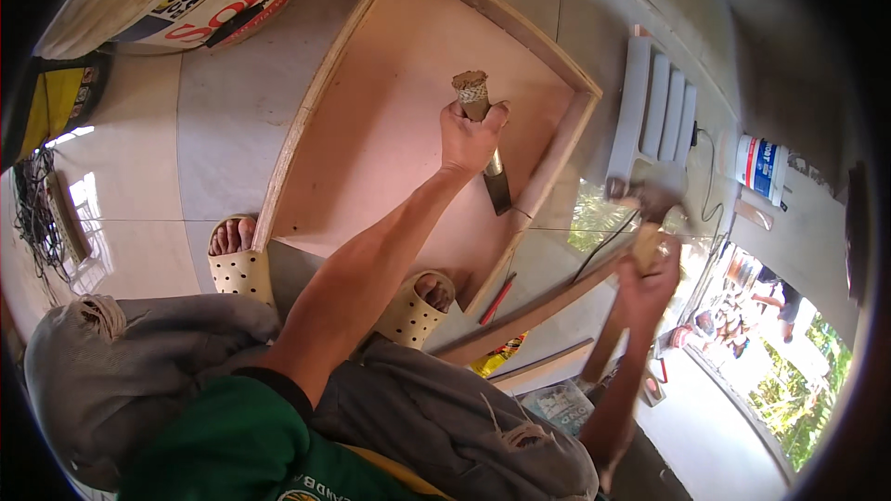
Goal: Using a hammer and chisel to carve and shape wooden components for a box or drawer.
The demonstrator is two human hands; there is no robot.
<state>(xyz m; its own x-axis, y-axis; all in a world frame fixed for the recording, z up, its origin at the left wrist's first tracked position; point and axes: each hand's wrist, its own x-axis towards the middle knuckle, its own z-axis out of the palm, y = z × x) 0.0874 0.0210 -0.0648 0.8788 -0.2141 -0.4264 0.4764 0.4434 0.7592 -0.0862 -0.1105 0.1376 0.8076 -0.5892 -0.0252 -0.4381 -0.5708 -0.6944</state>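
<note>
My left hand (471, 141) is closed around the handle of a chisel (498, 193). Its frayed, wrapped top end sticks up above my fist, and the flat blade points down beside the inner face of a shallow wooden box's side. That box (320, 83) has pale plywood edges and a pinkish bottom panel, and lies on the floor in front of me. Off to the right, my right hand (650, 283) grips a hammer (661, 195), raised apart from the chisel. The hammer's head is smeared by motion.
A big white paint bucket (111, 9) stands at the upper left, near tangled cables (37, 213). To the right are a grey plastic stool (654, 102), a small paint pail (759, 167), wood strips (548, 308) and a red pencil (498, 299). My feet, in spotted clogs (239, 274), flank the box's near edge.
</note>
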